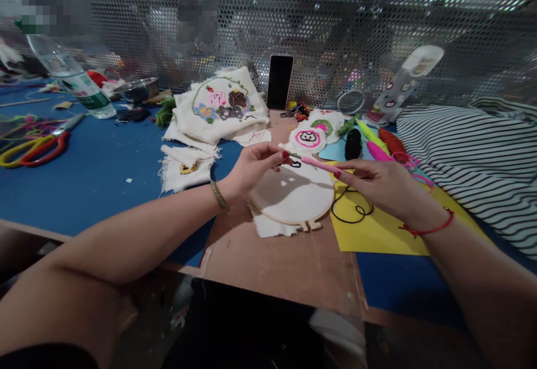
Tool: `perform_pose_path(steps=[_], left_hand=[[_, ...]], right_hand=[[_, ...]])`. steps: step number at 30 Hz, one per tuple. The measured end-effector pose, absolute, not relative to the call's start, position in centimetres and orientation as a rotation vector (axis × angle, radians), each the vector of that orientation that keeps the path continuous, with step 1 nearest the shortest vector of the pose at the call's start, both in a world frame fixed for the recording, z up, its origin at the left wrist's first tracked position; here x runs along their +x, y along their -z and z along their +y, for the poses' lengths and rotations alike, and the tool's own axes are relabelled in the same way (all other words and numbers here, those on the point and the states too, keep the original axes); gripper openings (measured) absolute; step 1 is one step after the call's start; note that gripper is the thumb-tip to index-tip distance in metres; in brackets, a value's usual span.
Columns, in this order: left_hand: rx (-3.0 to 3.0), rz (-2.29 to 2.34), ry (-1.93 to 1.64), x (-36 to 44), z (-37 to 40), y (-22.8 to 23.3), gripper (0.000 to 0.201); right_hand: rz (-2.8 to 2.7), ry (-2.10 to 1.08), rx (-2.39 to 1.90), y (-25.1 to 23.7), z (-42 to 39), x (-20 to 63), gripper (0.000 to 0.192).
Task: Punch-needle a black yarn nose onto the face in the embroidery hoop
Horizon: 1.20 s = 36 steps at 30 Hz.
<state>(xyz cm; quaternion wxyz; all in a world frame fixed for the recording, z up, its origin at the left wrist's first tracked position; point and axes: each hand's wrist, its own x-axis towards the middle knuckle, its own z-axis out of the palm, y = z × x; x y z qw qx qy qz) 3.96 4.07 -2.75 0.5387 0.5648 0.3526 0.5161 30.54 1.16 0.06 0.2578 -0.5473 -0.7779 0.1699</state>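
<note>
Punch needle (319,164), pink, is pinched in your right hand (380,183) over the embroidery hoop (293,197) on the brown board; your left hand (251,168) pinches its tip, likely threading the black yarn (351,208). Next calls for steady fingertips.

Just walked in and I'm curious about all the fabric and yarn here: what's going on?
A person is doing embroidery at a cluttered table. The right hand holds a pink needle tool, and the left hand pinches its tip, both above an embroidery hoop stretched with white cloth. Black thread trails over a yellow sheet. Finished pieces, scissors and a phone lie around.
</note>
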Motion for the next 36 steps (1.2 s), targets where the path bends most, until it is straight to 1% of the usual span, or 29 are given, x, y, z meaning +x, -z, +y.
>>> perform_pose_path(steps=[6,10,13,18,21,25,29,32,36], left_hand=[[1.377,0.874,-1.262,3.9,4.0,2.6,0.021],[1.369,0.881,-1.23,3.9,4.1,2.9,0.026],[1.347,0.899,-1.199,3.8,4.1,2.9,0.026],[1.265,0.929,-1.209,3.7,4.2,2.8,0.029],[1.214,0.935,-1.195,3.7,4.3,2.8,0.025],[1.157,0.953,-1.156,3.7,4.4,2.8,0.021],[1.181,0.949,-1.177,3.6,4.4,2.6,0.024],[1.2,0.962,-1.197,3.5,4.5,2.2,0.023],[1.181,0.999,-1.117,3.9,4.2,1.8,0.023]], right_hand=[[-2.075,-0.43,-1.502,0.1,1.2,30.3,0.049],[-2.086,-0.44,-1.546,-0.2,1.2,30.2,0.044],[-2.099,-0.45,-1.572,-0.4,1.2,30.1,0.044],[-2.097,-0.487,-1.579,-0.3,1.4,30.1,0.057],[-2.12,-0.511,-1.577,-0.4,1.4,30.2,0.065],[-2.132,-0.544,-1.589,-0.3,1.6,30.3,0.068],[-2.132,-0.651,-1.583,0.1,2.0,30.5,0.058],[-2.132,-0.747,-1.546,0.3,2.4,30.6,0.053],[-2.077,-0.903,-1.563,0.5,2.6,30.6,0.058]])
